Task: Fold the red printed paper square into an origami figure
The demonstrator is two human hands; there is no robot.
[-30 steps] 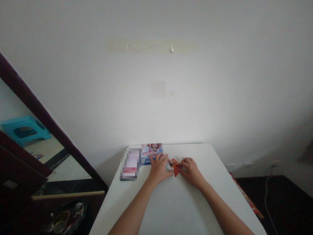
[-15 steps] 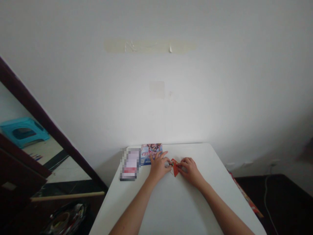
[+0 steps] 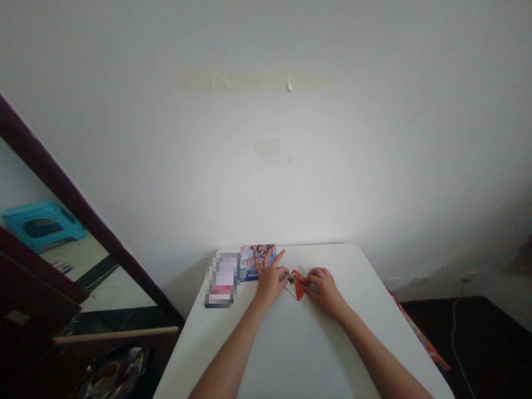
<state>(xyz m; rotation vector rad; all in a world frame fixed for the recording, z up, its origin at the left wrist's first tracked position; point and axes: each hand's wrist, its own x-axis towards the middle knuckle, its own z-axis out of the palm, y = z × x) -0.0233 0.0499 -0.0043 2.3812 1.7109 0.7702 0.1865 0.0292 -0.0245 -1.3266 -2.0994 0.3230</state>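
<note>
A small piece of folded paper [image 3: 298,288], mostly red with a white face and some printed colours, is held just above or on the white table [image 3: 286,354]. My left hand [image 3: 271,281] pinches its left corner between thumb and index finger, the other fingers raised and spread. On the right side, my right hand [image 3: 322,288] grips the red edge with its fingertips, the fingers curled together. Behind my left hand lies a colourful printed leaflet [image 3: 251,260], partly covered by the raised fingers.
A blurred-out phone-like object [image 3: 222,280] lies left of the leaflet. The table's far edge meets a white wall [image 3: 266,205]. On the left are a mirror-like dark frame [image 3: 83,194], a blue stool [image 3: 44,224] and a bin [image 3: 110,374].
My left hand's raised fingers have straightened and spread further, and its thumb and index finger have shifted slightly left, showing more of the folded paper. My right hand stays nearly still.
</note>
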